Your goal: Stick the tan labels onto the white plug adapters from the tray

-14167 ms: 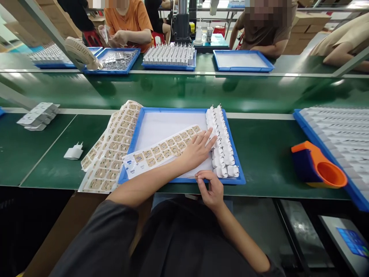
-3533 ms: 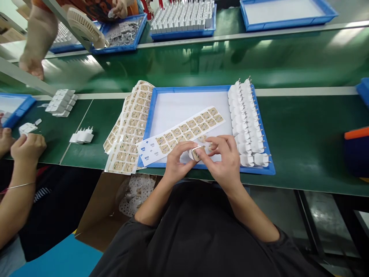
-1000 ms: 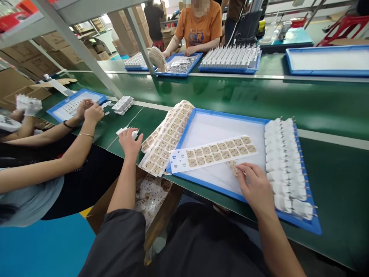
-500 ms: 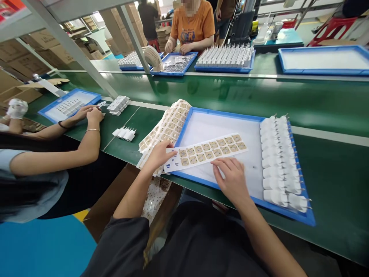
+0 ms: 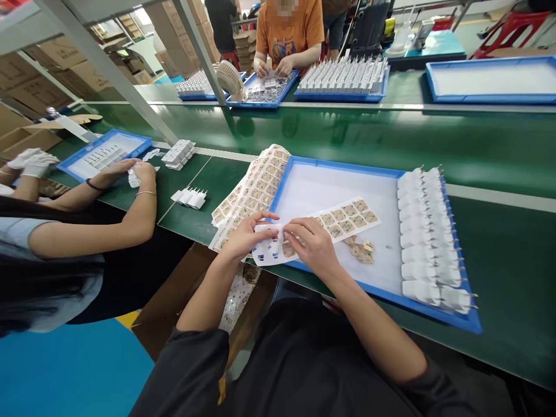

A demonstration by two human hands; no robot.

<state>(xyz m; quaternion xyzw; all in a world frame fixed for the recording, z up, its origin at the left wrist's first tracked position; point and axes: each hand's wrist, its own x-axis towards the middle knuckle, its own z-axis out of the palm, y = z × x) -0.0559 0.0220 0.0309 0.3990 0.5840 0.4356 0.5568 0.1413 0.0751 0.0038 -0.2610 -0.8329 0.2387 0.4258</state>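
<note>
My left hand (image 5: 245,236) grips the left end of a sticker sheet (image 5: 358,215), thumb on top. This white strip carries rows of tan stickers, and its left end has bare patches with small blue marks. My right hand (image 5: 313,246) is closed in a pinch at the sheet's first tan stickers, close to the left fingertips. What lies between those fingertips is hidden. Under the sheet is a blue-rimmed tray (image 5: 347,165) with a white base. Loose tan pieces (image 5: 362,250) lie in it, right of my right hand. White plug adapters (image 5: 419,237) stand in rows along its right side.
A pile of sticker sheets (image 5: 256,188) overlaps the tray's left edge. Several white plugs (image 5: 191,198) and a white block stack (image 5: 179,154) lie further left, near a co-worker's hands (image 5: 125,172). A metal post (image 5: 125,81) slants across the left. Another person works opposite.
My right hand has moved left along the sheet to its first stickers and closed into a pinch. Loose tan pieces now show where that hand was. The co-worker at left has raised a white piece.
</note>
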